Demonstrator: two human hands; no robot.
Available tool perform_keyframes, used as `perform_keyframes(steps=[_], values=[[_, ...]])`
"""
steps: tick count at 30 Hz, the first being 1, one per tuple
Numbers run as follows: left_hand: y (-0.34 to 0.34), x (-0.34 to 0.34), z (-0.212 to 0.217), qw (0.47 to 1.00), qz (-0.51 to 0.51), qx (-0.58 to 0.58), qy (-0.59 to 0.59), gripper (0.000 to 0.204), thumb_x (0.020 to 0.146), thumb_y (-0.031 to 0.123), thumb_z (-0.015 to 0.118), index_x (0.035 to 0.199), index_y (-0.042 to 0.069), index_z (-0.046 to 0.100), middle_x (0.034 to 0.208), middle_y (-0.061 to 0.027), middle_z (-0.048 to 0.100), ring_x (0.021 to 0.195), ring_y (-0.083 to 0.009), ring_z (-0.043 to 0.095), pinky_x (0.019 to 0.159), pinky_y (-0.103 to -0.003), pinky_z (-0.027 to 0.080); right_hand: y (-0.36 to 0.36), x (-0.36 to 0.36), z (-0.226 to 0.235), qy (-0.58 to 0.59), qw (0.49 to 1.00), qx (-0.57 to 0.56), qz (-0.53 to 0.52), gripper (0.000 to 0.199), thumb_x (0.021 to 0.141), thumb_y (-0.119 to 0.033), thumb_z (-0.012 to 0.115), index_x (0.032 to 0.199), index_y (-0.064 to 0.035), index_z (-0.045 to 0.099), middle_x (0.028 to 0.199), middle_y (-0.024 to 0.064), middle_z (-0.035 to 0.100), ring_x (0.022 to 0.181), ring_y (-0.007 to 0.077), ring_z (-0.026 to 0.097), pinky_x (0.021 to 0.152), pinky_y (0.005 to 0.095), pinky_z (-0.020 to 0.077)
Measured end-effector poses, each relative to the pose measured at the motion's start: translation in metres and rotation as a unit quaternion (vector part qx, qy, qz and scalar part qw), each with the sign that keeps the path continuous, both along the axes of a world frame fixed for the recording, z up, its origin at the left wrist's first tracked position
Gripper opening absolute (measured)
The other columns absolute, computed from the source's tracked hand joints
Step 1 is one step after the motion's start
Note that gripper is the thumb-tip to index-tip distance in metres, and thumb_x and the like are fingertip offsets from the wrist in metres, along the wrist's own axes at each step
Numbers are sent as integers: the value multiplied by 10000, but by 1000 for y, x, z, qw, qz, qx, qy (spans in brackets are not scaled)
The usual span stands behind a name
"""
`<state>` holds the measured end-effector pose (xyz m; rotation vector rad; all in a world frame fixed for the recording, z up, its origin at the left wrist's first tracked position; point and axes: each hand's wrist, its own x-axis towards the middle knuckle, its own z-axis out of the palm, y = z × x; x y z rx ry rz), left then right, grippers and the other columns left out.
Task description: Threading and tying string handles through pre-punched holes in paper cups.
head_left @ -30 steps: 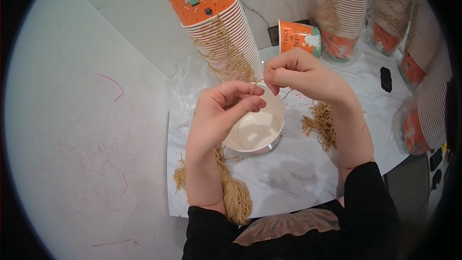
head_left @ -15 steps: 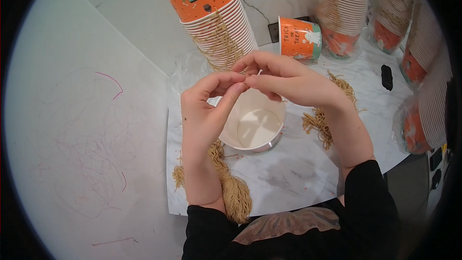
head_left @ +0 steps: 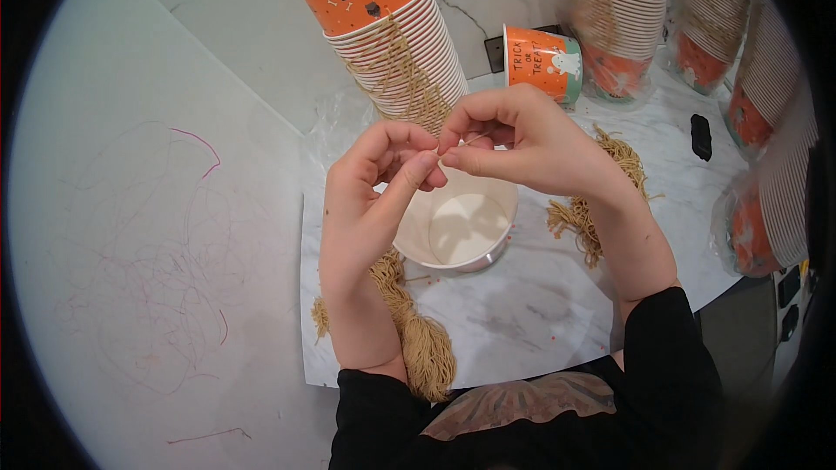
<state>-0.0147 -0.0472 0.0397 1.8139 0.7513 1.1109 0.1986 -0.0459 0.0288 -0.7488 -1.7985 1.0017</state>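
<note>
My left hand [head_left: 370, 191] and my right hand [head_left: 531, 139] meet fingertip to fingertip over a white-lined paper tub [head_left: 416, 226]. Both are pinched on a thin tan string [head_left: 475, 137], a short length of which shows across my right fingers. Whether the string passes through the tub's rim is hidden behind the hands. A bundle of tan string [head_left: 427, 348] lies beside my left forearm. Next to my right forearm is a second tan string bundle [head_left: 620, 157], partly covered by the arm.
Behind my hands leans a tall stack of nested paper tubs [head_left: 414, 61], with tan strings hanging over it. An orange printed tub [head_left: 540, 61] lies on its side to its right. Bagged tub stacks [head_left: 620, 17] line the right, near a small black object [head_left: 701, 137].
My right fingers have curled in and a length of string now shows across them. My left fingers have shifted slightly at the pinch. The tub stays in place.
</note>
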Motion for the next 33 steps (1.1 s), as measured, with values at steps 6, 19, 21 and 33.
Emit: perform_keyframes(steps=[6, 19, 21, 33], values=[[-1, 0, 1, 999, -40, -8, -20, 118, 985, 36, 612, 1089, -9, 581, 912, -31, 654, 801, -77, 632, 725, -223, 511, -7, 0, 5, -9, 999, 16, -27, 84, 843, -42, 735, 914, 0, 720, 722, -75, 544, 645, 6, 387, 565, 195, 305], [-4, -8, 0, 988, -21, 43, 146, 112, 903, 20, 669, 990, 11, 599, 817, -54, 705, 780, -138, 712, 723, -266, 537, -7, 1, 6, 11, 994, 92, -61, 63, 812, -57, 710, 854, -11, 702, 673, -94, 497, 621, -1, 365, 556, 196, 286], [-2, -11, -2, 970, -39, 76, 229, 160, 879, 65, 704, 991, 18, 600, 839, -62, 711, 790, -171, 719, 719, -285, 541, -8, 9, 11, -10, 991, 72, -111, 60, 816, -69, 712, 834, -17, 688, 624, -110, 398, 591, 1, 323, 539, 206, 274], [-3, 5, -18, 844, -71, 175, 502, 257, 765, 211, 745, 974, 75, 681, 809, -130, 697, 763, -343, 676, 671, -440, 517, -5, 18, 12, 78, 990, 38, -110, 87, 831, -95, 676, 824, -17, 639, 629, -95, 424, 601, -1, 368, 539, 203, 309]])
